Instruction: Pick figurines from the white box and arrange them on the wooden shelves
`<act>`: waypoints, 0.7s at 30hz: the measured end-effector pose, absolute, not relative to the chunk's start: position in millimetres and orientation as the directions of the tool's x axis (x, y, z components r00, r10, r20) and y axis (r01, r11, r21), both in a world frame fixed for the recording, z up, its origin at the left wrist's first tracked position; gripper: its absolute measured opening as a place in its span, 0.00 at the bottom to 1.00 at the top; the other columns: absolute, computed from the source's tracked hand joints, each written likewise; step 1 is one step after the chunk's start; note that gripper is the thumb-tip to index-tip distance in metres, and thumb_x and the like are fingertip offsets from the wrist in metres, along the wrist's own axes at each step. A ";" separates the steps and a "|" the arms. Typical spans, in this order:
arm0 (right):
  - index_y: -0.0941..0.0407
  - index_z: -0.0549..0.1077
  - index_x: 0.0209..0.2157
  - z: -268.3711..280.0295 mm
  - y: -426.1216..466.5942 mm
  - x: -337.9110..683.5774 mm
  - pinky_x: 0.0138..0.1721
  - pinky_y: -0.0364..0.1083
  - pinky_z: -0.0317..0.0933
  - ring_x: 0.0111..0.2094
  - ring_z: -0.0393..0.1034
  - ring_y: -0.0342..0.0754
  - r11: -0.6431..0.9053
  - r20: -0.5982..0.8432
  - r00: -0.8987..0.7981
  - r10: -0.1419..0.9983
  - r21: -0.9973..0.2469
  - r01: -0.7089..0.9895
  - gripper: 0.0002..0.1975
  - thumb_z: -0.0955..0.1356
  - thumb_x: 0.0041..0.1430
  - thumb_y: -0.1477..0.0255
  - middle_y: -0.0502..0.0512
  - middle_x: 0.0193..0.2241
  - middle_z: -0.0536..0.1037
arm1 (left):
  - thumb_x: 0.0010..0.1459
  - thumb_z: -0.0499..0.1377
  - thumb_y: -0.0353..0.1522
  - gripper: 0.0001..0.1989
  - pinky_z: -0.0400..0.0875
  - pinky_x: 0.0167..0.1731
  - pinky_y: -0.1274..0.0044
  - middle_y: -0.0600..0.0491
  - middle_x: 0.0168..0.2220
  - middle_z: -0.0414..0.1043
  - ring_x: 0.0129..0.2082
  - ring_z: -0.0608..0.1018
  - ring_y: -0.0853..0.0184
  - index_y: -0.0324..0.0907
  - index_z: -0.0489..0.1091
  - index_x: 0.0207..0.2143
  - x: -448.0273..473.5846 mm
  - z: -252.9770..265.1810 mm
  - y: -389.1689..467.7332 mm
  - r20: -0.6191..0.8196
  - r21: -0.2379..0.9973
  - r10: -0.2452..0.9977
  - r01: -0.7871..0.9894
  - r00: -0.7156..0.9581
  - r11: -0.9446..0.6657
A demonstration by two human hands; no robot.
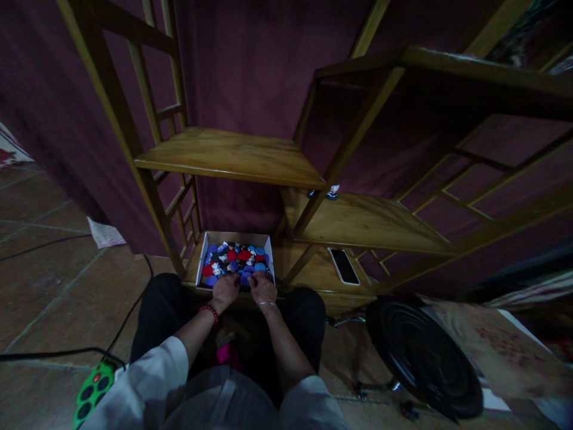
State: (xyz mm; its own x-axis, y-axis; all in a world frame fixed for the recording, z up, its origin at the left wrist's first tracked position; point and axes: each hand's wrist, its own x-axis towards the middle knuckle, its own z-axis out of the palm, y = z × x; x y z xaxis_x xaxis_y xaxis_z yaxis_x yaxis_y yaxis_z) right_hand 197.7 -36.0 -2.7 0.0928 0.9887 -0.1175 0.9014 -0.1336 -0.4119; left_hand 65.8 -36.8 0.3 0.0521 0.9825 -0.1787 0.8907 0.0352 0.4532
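A shallow white box [199,260] rests on the lowest wooden shelf in front of my knees. Inside it lie several small figurines on round bases [244,255], in red, blue, purple and white. My left hand [226,289], with a red bead bracelet at the wrist, reaches over the near edge of the box with its fingers closed. Close beside it, my right hand [263,288], with a thin bracelet, has its fingertips pinched together at the same edge. Whatever the fingers hold is too small and dark to make out.
A smartphone [344,266] lies on the shelf to the right. Above is a wooden shelf board [233,154]; small figures [332,192] stand on the middle shelf [367,222]. A black round stool [423,355] is at the right. A green power strip [95,391] and cables lie on the left floor.
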 end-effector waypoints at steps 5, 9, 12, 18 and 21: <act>0.51 0.67 0.41 -3.8 -37.1 199.0 0.37 0.43 0.59 0.38 0.71 0.46 -0.140 -0.117 0.100 0.988 -0.412 0.900 0.14 0.59 0.58 0.61 0.52 0.35 0.77 | 0.52 0.52 0.29 0.13 0.65 0.38 0.77 0.52 0.41 0.73 0.41 0.74 0.66 0.45 0.69 0.40 67.1 3.6 -36.3 -0.211 0.462 0.977 0.882 0.013 0.088; 0.51 0.67 0.42 -0.1 -39.5 198.4 0.37 0.42 0.59 0.38 0.71 0.46 -0.146 -0.103 0.113 0.988 -0.429 0.891 0.14 0.58 0.59 0.61 0.52 0.35 0.77 | 0.53 0.52 0.30 0.14 0.64 0.39 0.78 0.53 0.43 0.73 0.42 0.73 0.66 0.46 0.68 0.42 65.8 3.3 -34.5 -0.230 0.491 0.973 0.863 0.002 0.115; 0.51 0.68 0.42 2.0 -40.3 197.3 0.37 0.43 0.59 0.37 0.71 0.46 -0.163 -0.102 0.131 0.986 -0.433 0.886 0.15 0.58 0.59 0.61 0.52 0.34 0.77 | 0.53 0.53 0.30 0.16 0.64 0.41 0.79 0.54 0.44 0.72 0.44 0.73 0.67 0.46 0.67 0.45 63.8 0.7 -32.8 -0.244 0.529 0.970 0.837 -0.012 0.143; 0.52 0.67 0.44 -0.5 -38.8 197.7 0.37 0.42 0.59 0.37 0.71 0.46 -0.214 -0.081 0.200 0.977 -0.472 0.855 0.16 0.58 0.59 0.61 0.52 0.33 0.77 | 0.53 0.54 0.30 0.16 0.62 0.45 0.79 0.54 0.46 0.71 0.46 0.72 0.68 0.45 0.66 0.46 60.2 2.4 -30.8 -0.266 0.596 0.964 0.782 -0.021 0.182; 0.51 0.67 0.43 -1.6 -38.3 198.9 0.37 0.42 0.59 0.37 0.71 0.46 -0.227 -0.072 0.220 0.973 -0.488 0.843 0.16 0.58 0.58 0.60 0.51 0.33 0.77 | 0.54 0.53 0.29 0.17 0.63 0.44 0.79 0.53 0.46 0.71 0.45 0.72 0.69 0.44 0.66 0.47 59.5 5.6 -31.1 -0.263 0.625 0.965 0.756 -0.027 0.191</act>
State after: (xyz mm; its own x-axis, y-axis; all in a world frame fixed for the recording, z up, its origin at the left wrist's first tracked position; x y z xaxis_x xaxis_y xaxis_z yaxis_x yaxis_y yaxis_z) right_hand 198.9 -38.3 -1.6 0.2205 0.9728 -0.0717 0.8426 -0.2270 -0.4884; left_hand 59.5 -31.1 5.6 -0.0267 0.9645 -0.2627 0.7565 0.1913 0.6254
